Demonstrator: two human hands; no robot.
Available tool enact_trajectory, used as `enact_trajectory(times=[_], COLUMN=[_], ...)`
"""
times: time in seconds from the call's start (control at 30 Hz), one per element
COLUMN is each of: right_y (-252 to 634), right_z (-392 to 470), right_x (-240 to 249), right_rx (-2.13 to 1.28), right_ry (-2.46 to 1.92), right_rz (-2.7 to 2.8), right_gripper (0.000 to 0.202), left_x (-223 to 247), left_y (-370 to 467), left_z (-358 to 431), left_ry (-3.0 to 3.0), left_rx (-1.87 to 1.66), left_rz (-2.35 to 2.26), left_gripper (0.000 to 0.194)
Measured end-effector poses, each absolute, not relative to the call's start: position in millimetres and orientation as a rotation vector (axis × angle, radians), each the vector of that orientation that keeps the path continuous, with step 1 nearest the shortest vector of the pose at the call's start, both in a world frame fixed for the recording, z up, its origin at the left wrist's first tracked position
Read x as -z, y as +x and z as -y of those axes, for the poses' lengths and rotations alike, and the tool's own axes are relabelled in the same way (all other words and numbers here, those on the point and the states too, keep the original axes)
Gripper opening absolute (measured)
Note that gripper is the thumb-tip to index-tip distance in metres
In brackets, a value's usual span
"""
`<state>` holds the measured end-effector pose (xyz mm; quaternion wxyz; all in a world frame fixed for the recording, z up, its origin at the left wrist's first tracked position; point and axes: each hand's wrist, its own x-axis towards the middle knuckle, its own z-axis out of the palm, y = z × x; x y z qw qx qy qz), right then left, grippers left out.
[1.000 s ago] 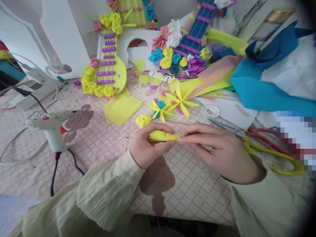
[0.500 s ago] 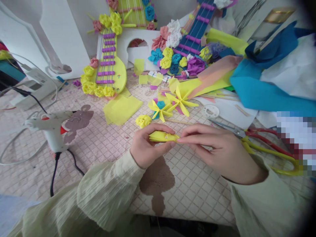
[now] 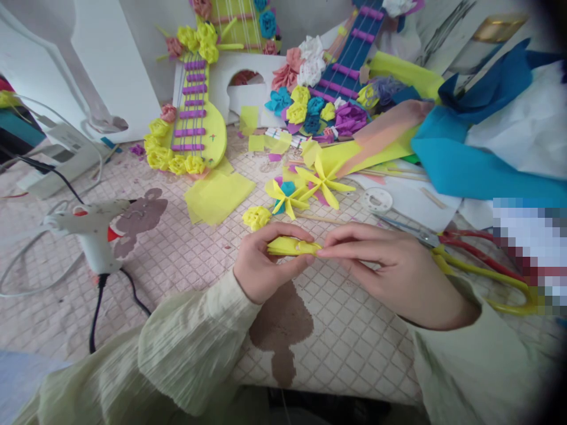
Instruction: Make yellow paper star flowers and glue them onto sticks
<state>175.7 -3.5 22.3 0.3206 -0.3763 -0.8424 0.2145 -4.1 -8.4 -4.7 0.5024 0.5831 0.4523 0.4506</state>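
Between my two hands is a folded piece of yellow paper (image 3: pixel 287 245), layered on its left side and narrowing toward the right. My left hand (image 3: pixel 263 262) wraps round it, thumb below and fingers above. The fingertips of my right hand (image 3: pixel 390 265) pinch its right tip. Just beyond my hands lie a crumpled yellow paper flower (image 3: pixel 256 218) and two star-shaped yellow paper flowers, one small (image 3: pixel 290 199) and one larger (image 3: pixel 325 182). A thin wooden stick (image 3: pixel 321 219) lies behind my fingers.
A white hot glue gun (image 3: pixel 95 233) with cables stands on the left. Scissors with red and yellow handles (image 3: pixel 482 251) lie right, near my wrist. Yellow paper sheets (image 3: pixel 219 198), a yellow paper-flowered instrument model (image 3: pixel 212 133) and blue paper (image 3: pixel 478 156) are farther back.
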Motion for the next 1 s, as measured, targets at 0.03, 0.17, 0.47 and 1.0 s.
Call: enact_trajectory(times=[0.03,0.17,0.47,1.0], right_y=[175.8,176.7,181.2,209.1], right_z=[3.6,3.2,-3.6,-28.8], right_x=[-22.1,-21.4,-21.4,-7.6], right_rx=[-0.558,-0.534,-0.612,-0.465], right_ry=[-0.998,-1.01,-1.084,-1.271], right_rz=[2.215,2.21,2.175,2.281], right_gripper=[0.024,0.022,0.016,0.016], left_x=[4.5,3.3,5.3,7.5], left_y=[-3.8,-3.1,-4.6,-6.6], left_z=[8.3,7.7,4.6,-3.0], left_ry=[1.409,1.396,1.295,1.294], left_rx=[-1.095,-1.113,-1.099,-1.214], left_rz=[-1.091,-1.102,-1.09,-1.147], left_gripper=[0.022,0.022,0.024,0.031])
